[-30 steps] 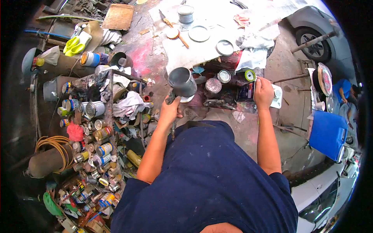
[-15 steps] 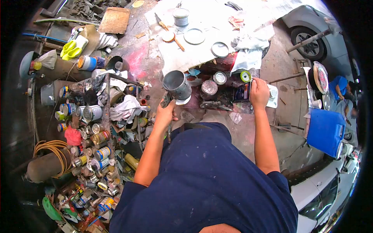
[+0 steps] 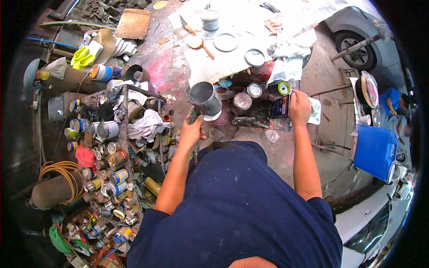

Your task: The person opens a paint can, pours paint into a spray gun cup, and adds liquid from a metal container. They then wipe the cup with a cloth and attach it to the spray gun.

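My left hand [image 3: 192, 130] is closed round the handle of a spray gun [image 3: 192, 117]. The gun's open grey metal cup [image 3: 205, 99] stands upright above the hand, its mouth facing me. My right hand [image 3: 300, 108] is wrapped round the right side of a dark rectangular tin [image 3: 279, 108] with a printed label. A round green-rimmed top [image 3: 283, 88] shows at the tin's far end. Between my hands a paint-spattered can [image 3: 242, 101] and a small lidded can [image 3: 254, 90] stand on a dark, stained surface. The fingers behind the tin are partly hidden.
Beyond lies white sheeting [image 3: 241, 40] with an open can [image 3: 210, 21], lids and brushes. Crowded paint cans [image 3: 108, 130] and a rag [image 3: 149, 123] fill the left. At right are a blue jerrycan [image 3: 374, 149], parked cars [image 3: 373, 38] and another person [image 3: 389, 102].
The whole view has shifted slightly. Both hands keep their holds on the spray gun and the tin, with hardly any movement.
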Action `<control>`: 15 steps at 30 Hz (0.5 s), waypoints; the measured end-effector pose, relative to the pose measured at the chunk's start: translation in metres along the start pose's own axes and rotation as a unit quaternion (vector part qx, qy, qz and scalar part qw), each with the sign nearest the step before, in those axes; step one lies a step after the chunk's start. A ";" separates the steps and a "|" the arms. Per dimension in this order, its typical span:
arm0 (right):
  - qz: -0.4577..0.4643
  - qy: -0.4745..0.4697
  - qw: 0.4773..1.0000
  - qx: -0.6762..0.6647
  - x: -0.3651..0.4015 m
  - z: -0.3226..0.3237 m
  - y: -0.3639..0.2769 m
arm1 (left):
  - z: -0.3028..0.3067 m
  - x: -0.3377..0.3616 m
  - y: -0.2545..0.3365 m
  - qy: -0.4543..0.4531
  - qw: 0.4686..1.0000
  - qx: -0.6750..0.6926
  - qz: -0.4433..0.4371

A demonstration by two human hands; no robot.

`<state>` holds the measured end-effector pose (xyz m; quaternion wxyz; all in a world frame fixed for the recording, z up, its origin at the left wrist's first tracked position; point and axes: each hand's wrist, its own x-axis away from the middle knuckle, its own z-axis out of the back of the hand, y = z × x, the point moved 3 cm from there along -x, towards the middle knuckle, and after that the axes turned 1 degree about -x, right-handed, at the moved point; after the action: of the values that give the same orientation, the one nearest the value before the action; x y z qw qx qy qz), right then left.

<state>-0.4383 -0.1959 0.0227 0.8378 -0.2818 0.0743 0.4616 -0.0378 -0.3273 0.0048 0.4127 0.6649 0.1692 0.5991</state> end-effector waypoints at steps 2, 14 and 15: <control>0.002 0.003 1.000 -0.002 0.000 0.000 0.000 | 0.000 0.001 0.001 -0.002 1.000 0.001 -0.007; 0.005 0.007 1.000 0.000 0.000 -0.002 0.002 | -0.002 0.008 0.007 0.000 1.000 -0.024 -0.005; 0.005 0.007 1.000 0.000 0.000 -0.002 0.002 | -0.001 0.007 0.005 -0.003 1.000 -0.022 -0.004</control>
<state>-0.4396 -0.1959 0.0197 0.8349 -0.2844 0.0816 0.4642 -0.0387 -0.3248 0.0132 0.4301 0.6570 0.1578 0.5988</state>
